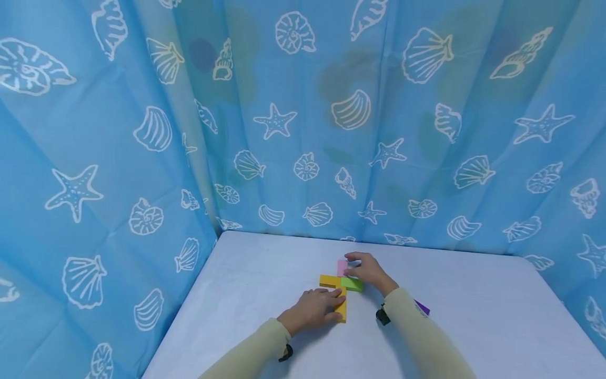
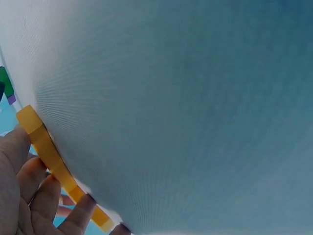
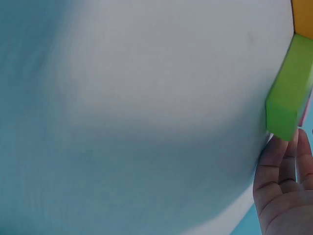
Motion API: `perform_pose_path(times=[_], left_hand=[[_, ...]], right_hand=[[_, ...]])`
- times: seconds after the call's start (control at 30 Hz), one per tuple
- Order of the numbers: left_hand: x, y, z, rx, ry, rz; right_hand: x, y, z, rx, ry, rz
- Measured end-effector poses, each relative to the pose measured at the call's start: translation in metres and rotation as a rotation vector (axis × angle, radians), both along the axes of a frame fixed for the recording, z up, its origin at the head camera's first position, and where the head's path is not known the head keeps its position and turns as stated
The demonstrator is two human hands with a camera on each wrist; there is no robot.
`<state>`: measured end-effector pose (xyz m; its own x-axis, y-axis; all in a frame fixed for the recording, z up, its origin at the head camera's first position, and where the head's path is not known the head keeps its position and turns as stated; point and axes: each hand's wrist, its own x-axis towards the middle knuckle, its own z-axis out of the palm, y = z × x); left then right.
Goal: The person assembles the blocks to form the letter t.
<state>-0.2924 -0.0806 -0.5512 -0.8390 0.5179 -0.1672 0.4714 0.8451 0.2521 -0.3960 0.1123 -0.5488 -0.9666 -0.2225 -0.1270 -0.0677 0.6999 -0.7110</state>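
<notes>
On the white table, a long yellow block [image 1: 342, 310] lies pointing away from the person. My left hand [image 1: 314, 307] rests on it from the left, fingers laid across it and thumb near its close end. A second yellow block [image 1: 329, 280] extends leftward at its far end, and a lime green block [image 1: 352, 285] extends rightward. Beyond these stands a pink block [image 1: 342, 267]. My right hand [image 1: 368, 270] holds the pink block, index finger at its far end and thumb at its near right side. In the right wrist view, the fingertips are right at the green block's end [image 3: 283, 122].
A purple block [image 1: 422, 307] shows partly behind the right sleeve. The left wrist view has a dark green piece [image 2: 6, 81] at its left edge. A blue shell-print curtain [image 1: 303, 158] hangs along the back and left of the white table [image 1: 265, 252].
</notes>
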Motion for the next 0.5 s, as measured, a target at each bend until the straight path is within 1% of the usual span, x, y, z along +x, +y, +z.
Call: perform_pose_path(times=[0.13, 0.27, 0.33, 0.5], left_hand=[[-0.0008, 0.0009, 0.0010, -0.005, 0.010, -0.012], [-0.0005, 0.0010, 0.0019, -0.008, 0.022, -0.009], [-0.0001, 0.0009, 0.0015, -0.008, 0.017, -0.007], [0.0006, 0.0005, 0.0004, -0.017, 0.015, -0.002]], right_hand=[[0.0000, -0.0030, -0.0011, 0.024, -0.002, -0.015], [-0.0016, -0.0056, -0.0030, 0.051, -0.010, -0.025], [-0.0016, -0.0069, -0.0032, 0.069, -0.013, -0.028], [-0.0009, -0.0099, -0.0039, 0.074, -0.040, -0.049]])
